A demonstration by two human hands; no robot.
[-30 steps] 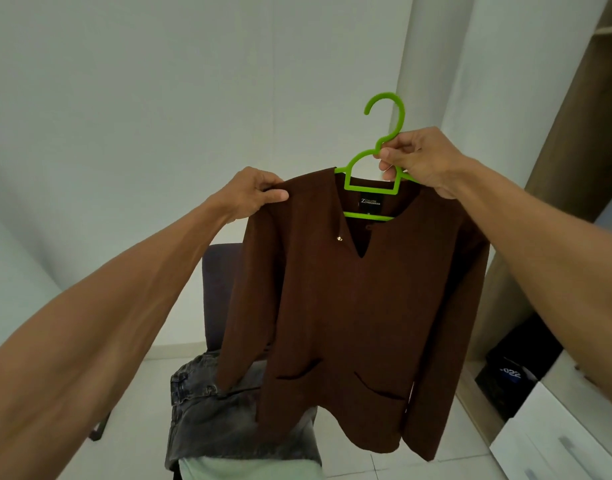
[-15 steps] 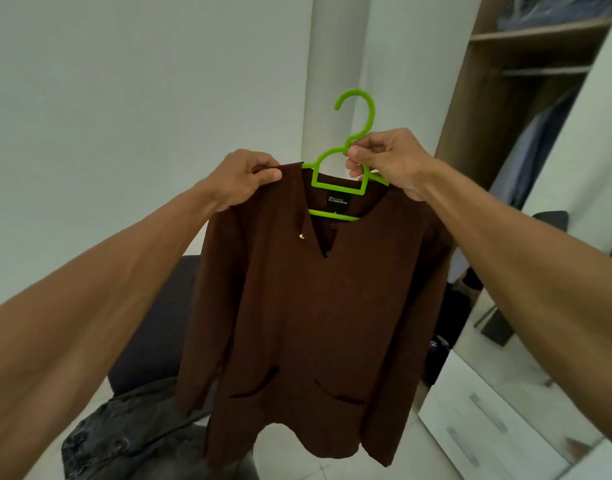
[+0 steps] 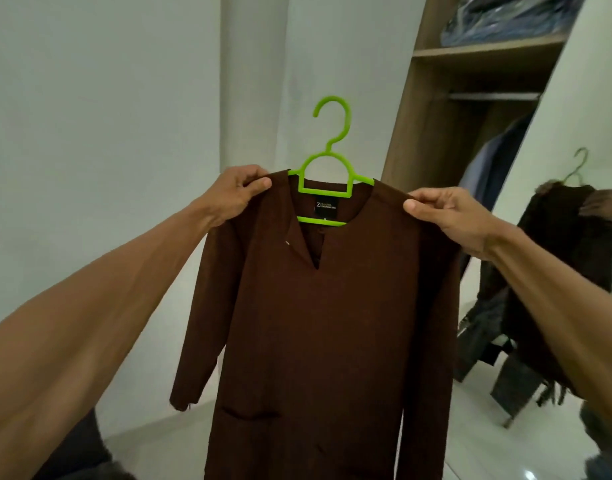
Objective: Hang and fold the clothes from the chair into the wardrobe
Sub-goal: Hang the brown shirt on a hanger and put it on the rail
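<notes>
right hand [image 3: 449,220] has left the neck of the hanger [image 3: 327,161] and now pinches the right shoulder of the shirt [image 3: 325,323], and the view has swung further toward the wardrobe [image 3: 418,116]. left hand [image 3: 240,194], arm stretched forward and up, pinches the left shoulder seam between thumb and curled fingers; the right hand does likewise on its side, thumb on the front of the cloth, fingers curled behind. the shirt hangs in the air between both hands, in front of the wall and just left of the wardrobe. the open wardrobe has a shelf [image 3: 484,51] with folded blue clothes [image 3: 505,19] on it, a rail [image 3: 493,96] beneath, and dark and grey-blue garments [image 3: 488,168] hanging below. the shirt is dark brown, long-sleeved, with a v-slit neck, a black label inside the collar and two pockets low down; it sits on the green hanger, whose hook stands upright above the collar.
</notes>
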